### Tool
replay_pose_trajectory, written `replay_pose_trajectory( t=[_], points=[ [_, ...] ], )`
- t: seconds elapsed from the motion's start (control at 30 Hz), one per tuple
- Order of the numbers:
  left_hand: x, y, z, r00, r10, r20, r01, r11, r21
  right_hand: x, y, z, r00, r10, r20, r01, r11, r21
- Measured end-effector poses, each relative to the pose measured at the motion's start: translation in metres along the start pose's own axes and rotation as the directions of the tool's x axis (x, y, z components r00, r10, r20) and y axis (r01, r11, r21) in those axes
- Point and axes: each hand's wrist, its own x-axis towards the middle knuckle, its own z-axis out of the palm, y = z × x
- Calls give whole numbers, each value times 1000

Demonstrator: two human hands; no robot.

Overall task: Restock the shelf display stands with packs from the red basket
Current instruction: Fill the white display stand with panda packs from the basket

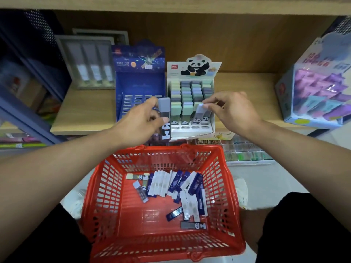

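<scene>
**Mia:** What was on the far left?

**Sam:** A dark blue mesh rack [28, 54], then a grey box [89, 61] with three tubes. Next came the blue stand [139, 86]. Its slots looked nearly all bare, so I think it needed filling most.

**Mia:** And the hands?

**Sam:** The left hand [141, 120] was curled round a grey-topped pack [164, 118] with a panda on it. It held the pack upright, just beside the panda stand [190, 95], maybe ready for a slot. The right hand [230, 111] pinched the top of a clear pack [201, 113], which leaned in the front row of that stand. I think it was going into a gap there.

**Mia:** Where were the other packs?

**Sam:** In the red basket [114, 205], low down between the person's knees. Blue packs and white packs [165, 184] lay in a pile, with a few panda ones. Lots were left, so the job looked far from done.

**Mia:** What held the stands?

**Sam:** A pale wooden shelf [85, 114] with a wooden back. On the far right sat a purple box [319, 88]. The floor [266, 179] below looked light and smooth.
</scene>
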Motion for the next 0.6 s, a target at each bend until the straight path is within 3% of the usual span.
replay_pose_trajectory(
  t=[0.1, 0.47, 0.6],
  points=[
    [-2, 2, 2, 1000, 12, 12, -12, 1000, -7, 4, -1, 5, 999, 35, -39, -35, 999, 11],
    [-5, 5, 4, 999, 41, 12, -40, 999, -12, 3, -10, 5, 1000, -7, -21, 2, 970, -244],
    [-3, 5, 9, 999, 46, 22, -45, 998, -33, -7, -30, -1, 997, -48, -52, 52, 995, 82]
  ],
)
